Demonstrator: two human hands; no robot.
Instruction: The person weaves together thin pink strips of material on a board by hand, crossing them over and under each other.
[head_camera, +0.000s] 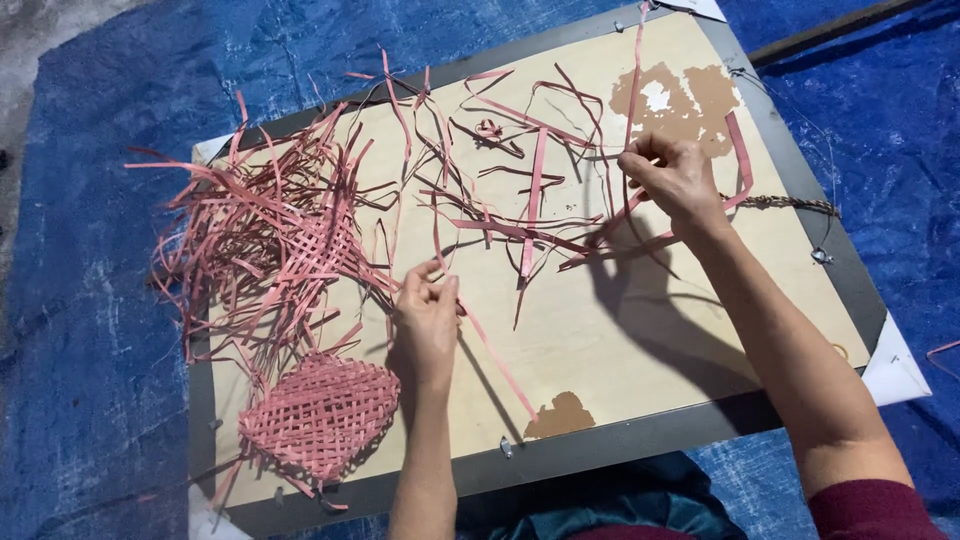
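My left hand pinches a thin pink strip that runs down and right across the pale wooden board. My right hand is raised over the board's upper right and grips another long pink strip that rises toward the board's top edge. Between the hands lies a tangle of loose pink strips. A half-woven pink mat with many free ends lies to the left of my left hand. A small finished woven pink piece rests at the board's lower left.
The board has a dark grey frame with small metal clips and brown torn patches. It lies on a blue tarp. A twisted brown cord pokes out at the right edge. A dark rod lies at top right.
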